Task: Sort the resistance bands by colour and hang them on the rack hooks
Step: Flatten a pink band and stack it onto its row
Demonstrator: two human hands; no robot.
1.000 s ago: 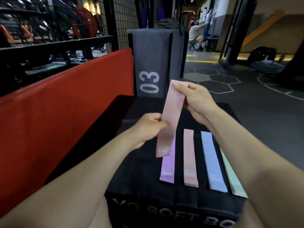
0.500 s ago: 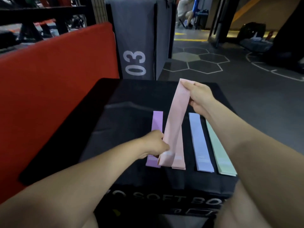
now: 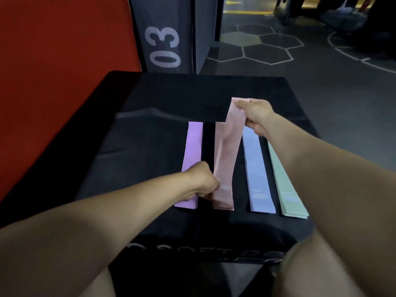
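Note:
I hold a pink resistance band (image 3: 230, 146) stretched between both hands just above the black soft box (image 3: 150, 129). My left hand (image 3: 201, 181) pinches its near end, low by the box top. My right hand (image 3: 257, 116) pinches its far end, slightly raised. Under it lies a second pink band (image 3: 218, 133), mostly hidden. Flat beside them are a purple band (image 3: 191, 151) on the left, a blue band (image 3: 257, 168) and a green band (image 3: 285, 185) on the right. No rack or hooks are in view.
A red padded block (image 3: 60, 61) rises on the left. A grey box marked 03 (image 3: 165, 35) stands behind the black box. Dark gym floor with hexagon lines (image 3: 267, 46) spreads to the right.
Both hands have lowered the pink band from up in the air down over the pink band on the box. The view has tilted downward.

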